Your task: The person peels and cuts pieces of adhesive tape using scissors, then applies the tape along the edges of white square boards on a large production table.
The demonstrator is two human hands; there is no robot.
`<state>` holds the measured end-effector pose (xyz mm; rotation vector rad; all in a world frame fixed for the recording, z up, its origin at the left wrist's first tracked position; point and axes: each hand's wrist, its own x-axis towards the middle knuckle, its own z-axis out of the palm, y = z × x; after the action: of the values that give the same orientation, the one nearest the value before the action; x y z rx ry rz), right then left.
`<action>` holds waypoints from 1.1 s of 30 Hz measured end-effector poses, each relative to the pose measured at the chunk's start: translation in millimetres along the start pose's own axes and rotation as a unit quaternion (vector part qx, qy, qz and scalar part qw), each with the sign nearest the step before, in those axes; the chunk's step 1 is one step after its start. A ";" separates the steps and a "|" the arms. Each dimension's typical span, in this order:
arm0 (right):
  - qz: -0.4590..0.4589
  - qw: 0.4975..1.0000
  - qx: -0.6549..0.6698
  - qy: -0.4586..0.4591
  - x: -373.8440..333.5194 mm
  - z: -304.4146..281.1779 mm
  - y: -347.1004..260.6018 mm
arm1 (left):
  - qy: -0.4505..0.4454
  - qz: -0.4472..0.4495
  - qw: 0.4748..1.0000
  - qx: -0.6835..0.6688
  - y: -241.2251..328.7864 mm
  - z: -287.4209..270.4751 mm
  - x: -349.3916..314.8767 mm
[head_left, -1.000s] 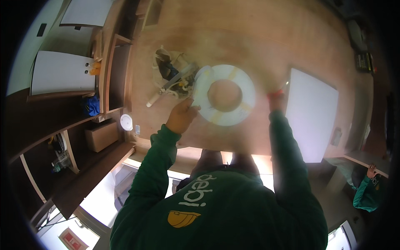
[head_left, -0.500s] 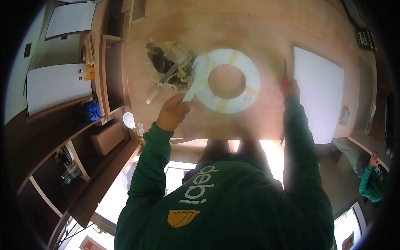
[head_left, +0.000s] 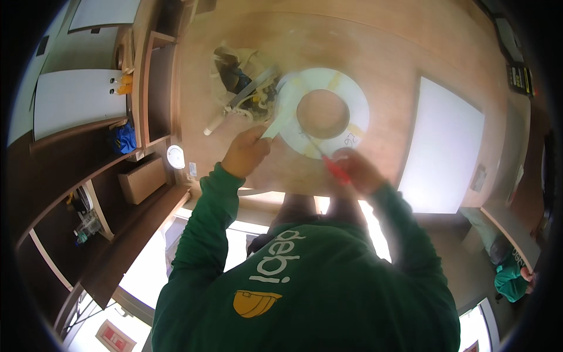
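A large roll of white edge-banding strip (head_left: 359,111), with yellowish tape across it, lies flat on the wooden worktop. Its loose end runs toward me, and my left hand (head_left: 246,151) pinches it beside the roll. Over the roll's near edge, my right hand (head_left: 359,170) is closed round a red-handled tool (head_left: 335,170). The tool's slim, pointed blade points up and left across the white roll; its exact kind is blurred. Left of the roll sits an open canvas tool bag (head_left: 243,88), with tools and cord spilling from it.
A white panel (head_left: 443,146) lies at the right of the worktop (head_left: 387,58). Along the left stand shelves with orange bottles (head_left: 124,85), a blue bag (head_left: 124,138) and a cardboard box (head_left: 142,180). Another person's green sleeve (head_left: 510,283) shows at the far right.
My right hand has swung left from beside the white panel to the roll's near edge, bringing the red-handled tool along. My left hand keeps its pinch on the strip.
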<state>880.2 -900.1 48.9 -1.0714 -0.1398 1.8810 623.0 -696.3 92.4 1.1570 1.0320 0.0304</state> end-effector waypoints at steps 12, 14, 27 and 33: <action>0.027 0.974 -0.204 -0.095 12.7 40.8 -9.5 | -0.010 -0.025 0.998 -0.055 8.7 0.2 -5.5; 0.059 0.991 -0.096 -0.073 11.4 48.7 -9.0 | -0.010 -0.029 0.998 -0.057 7.7 0.4 -7.2; 0.126 0.989 0.045 -0.058 34.6 46.8 -9.1 | -0.024 -0.039 0.996 -0.075 3.7 -4.2 -0.5; 0.078 0.970 -0.183 -0.143 51.2 58.9 -34.1 | -0.031 -0.047 0.996 -0.069 -0.2 -3.9 0.8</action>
<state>851.0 -823.0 70.3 -1.0701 -0.6046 2.2013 620.7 -693.1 91.6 0.9778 1.0116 -0.0081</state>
